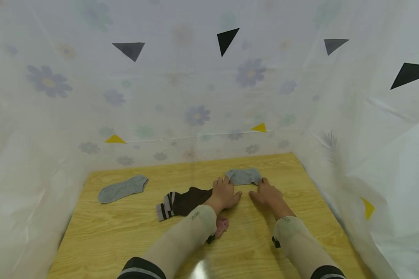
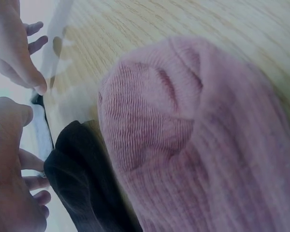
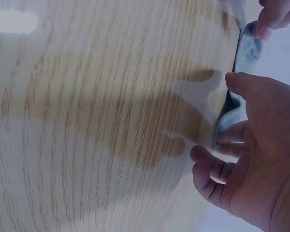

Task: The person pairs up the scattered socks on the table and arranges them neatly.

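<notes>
A grey sock lies crosswise near the table's far edge. My left hand reaches over the dark socks, fingertips touching the grey sock's left end, its thumb held apart from the fabric. At the right end, my right hand touches the sock with its fingers. The right wrist view shows the right thumb off the cloth and the lower fingers loosely bent. Dark brown socks with striped cuffs lie partly under the left hand. A pink sock fills much of the left wrist view beside a dark sock.
Another grey sock lies flat at the far left of the wooden table. A pale flowered sheet hangs behind the table and along both sides, with black and yellow triangles on it.
</notes>
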Action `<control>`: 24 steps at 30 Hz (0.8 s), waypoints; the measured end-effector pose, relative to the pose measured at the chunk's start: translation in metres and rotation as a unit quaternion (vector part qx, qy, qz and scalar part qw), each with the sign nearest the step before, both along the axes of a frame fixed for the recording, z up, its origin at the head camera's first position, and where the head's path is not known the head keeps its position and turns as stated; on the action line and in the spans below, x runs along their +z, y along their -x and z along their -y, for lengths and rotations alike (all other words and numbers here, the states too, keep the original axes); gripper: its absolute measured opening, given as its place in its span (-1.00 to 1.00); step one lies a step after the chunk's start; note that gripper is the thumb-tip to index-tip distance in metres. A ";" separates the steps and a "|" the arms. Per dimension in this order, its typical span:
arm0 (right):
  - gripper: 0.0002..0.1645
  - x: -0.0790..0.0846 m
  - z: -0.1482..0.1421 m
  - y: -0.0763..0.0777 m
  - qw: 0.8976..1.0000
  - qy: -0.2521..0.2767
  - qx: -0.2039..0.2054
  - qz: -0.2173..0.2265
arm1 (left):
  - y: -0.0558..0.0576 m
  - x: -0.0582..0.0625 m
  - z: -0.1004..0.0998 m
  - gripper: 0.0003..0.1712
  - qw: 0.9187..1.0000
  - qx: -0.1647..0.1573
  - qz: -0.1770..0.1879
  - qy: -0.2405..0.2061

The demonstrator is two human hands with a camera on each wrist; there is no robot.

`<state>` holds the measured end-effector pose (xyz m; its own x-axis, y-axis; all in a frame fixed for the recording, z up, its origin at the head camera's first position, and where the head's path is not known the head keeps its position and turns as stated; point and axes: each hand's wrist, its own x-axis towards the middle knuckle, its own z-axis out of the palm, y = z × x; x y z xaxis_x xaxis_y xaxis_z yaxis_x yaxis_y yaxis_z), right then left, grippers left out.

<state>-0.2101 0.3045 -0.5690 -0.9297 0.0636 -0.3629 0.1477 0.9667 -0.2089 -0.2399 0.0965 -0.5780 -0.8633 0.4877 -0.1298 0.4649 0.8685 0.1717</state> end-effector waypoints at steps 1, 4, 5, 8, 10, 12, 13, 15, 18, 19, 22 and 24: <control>0.04 0.000 0.000 0.000 1.000 -0.001 0.000 -0.002 | 0.000 0.000 0.000 -0.24 1.000 0.000 -0.001 -0.002; 0.02 0.001 0.001 0.000 1.000 0.000 -0.002 -0.005 | 0.000 0.003 0.001 -0.24 1.000 0.000 0.003 -0.012; 0.02 0.001 0.001 -0.001 1.000 0.000 -0.003 -0.005 | 0.000 0.005 0.002 -0.24 1.000 -0.001 0.005 -0.015; 0.02 0.001 0.002 -0.001 1.000 0.000 -0.001 -0.007 | 0.000 0.008 0.003 -0.25 1.000 -0.005 0.007 -0.023; 0.03 0.002 0.003 0.001 1.000 0.000 0.005 -0.012 | 0.001 0.010 0.004 -0.25 1.000 -0.006 0.004 -0.024; 0.05 0.004 0.005 0.005 1.000 0.001 0.013 -0.019 | 0.004 0.011 0.005 -0.26 1.000 0.000 -0.003 -0.026; 0.05 0.005 0.006 0.007 0.999 0.000 0.019 -0.026 | 0.006 0.012 0.006 -0.27 1.000 0.003 -0.005 -0.028; 0.07 0.008 0.007 0.011 0.999 0.002 0.029 -0.035 | 0.008 0.013 0.008 -0.28 1.000 0.009 -0.010 -0.029; 0.12 0.012 0.010 0.018 0.998 0.006 0.035 -0.042 | 0.012 0.015 0.012 -0.28 0.999 0.014 -0.010 -0.031; 0.14 0.013 0.011 0.020 0.998 0.007 0.036 -0.044 | 0.013 0.015 0.013 -0.28 0.999 0.015 -0.010 -0.030; 0.21 0.016 0.014 0.025 0.998 0.015 0.040 -0.046 | 0.016 0.017 0.017 -0.26 0.999 0.021 -0.007 -0.029; 0.21 0.019 0.016 0.029 0.998 0.016 0.045 -0.051 | 0.017 0.018 0.020 -0.24 0.999 0.026 -0.007 -0.026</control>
<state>-0.2388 0.2881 -0.5497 -0.9633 -0.0322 -0.2664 0.0368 0.9675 -0.2501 -0.2574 0.0766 -0.5602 -0.8888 0.4488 -0.0927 0.4230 0.8812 0.2114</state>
